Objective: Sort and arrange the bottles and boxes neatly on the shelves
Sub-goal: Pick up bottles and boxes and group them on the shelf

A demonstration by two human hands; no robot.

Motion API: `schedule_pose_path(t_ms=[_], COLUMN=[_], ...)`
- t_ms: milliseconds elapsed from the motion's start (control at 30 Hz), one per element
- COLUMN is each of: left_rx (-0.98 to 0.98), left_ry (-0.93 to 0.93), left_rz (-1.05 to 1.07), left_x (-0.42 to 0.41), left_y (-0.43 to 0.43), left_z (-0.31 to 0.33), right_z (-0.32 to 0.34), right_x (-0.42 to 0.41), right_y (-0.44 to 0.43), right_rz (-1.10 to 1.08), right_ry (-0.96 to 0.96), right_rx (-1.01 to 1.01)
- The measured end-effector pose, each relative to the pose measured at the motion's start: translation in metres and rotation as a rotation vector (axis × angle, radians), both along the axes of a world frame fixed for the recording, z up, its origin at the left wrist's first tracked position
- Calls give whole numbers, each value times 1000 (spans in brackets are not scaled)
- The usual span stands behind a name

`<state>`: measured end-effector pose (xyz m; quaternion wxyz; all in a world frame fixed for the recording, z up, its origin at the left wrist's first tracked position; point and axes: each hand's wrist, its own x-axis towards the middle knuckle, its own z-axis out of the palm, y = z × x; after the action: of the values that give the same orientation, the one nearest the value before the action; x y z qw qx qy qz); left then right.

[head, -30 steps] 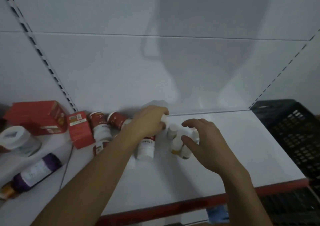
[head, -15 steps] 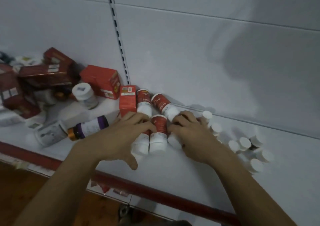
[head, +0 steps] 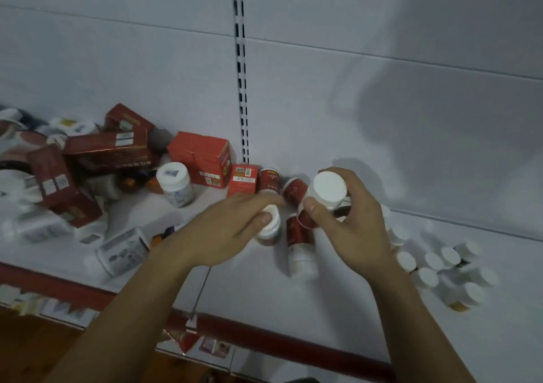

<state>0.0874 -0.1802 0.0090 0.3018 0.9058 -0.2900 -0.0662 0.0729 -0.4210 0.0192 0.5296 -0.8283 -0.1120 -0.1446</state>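
- White caps and red labels mark the set being sorted. The right hand [head: 352, 224] is wrapped round a lifted bottle [head: 329, 190], cap toward the camera and clear of the shelf [head: 323, 309], probably to turn it upright before setting it down.
- The left hand [head: 232, 229] pinches a second bottle [head: 269, 227] between thumb and fingers, thumb on the cap. This one seems to stand on the shelf, likely steadied so it stays up.
- The hands are close together but not touching, each busy with its own bottle.
- Between them a lying bottle [head: 299, 244] rests on its side, cap toward the front edge (it could roll), so it looks next in line.
- Two leaning bottles [head: 269, 181] rest against the back wall just beside a small red box [head: 242, 178].
- Small white-capped bottles [head: 449, 268] stand grouped to the right, well apart. The heap of boxes [head: 102, 147] at the left looks unsorted.
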Motion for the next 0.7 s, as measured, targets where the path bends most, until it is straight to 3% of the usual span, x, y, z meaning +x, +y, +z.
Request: schedule_pose_path(t_ms=[200, 367, 567, 700], left_rx=[85, 99, 62, 113], left_ry=[-125, -150, -102, -71], left_rz=[72, 94, -41, -84], left_x=[12, 24, 23, 22], left_y=[20, 46, 50, 54], left_z=[4, 4, 1, -3], right_z=[-3, -29, -42, -39], right_x=[-8, -10, -25, -46], right_y=[31, 60, 78, 84], right_rz=[33, -42, -169, -392], right_ry=[66, 68, 75, 48], right_rx=[-16, -265, -54, 7])
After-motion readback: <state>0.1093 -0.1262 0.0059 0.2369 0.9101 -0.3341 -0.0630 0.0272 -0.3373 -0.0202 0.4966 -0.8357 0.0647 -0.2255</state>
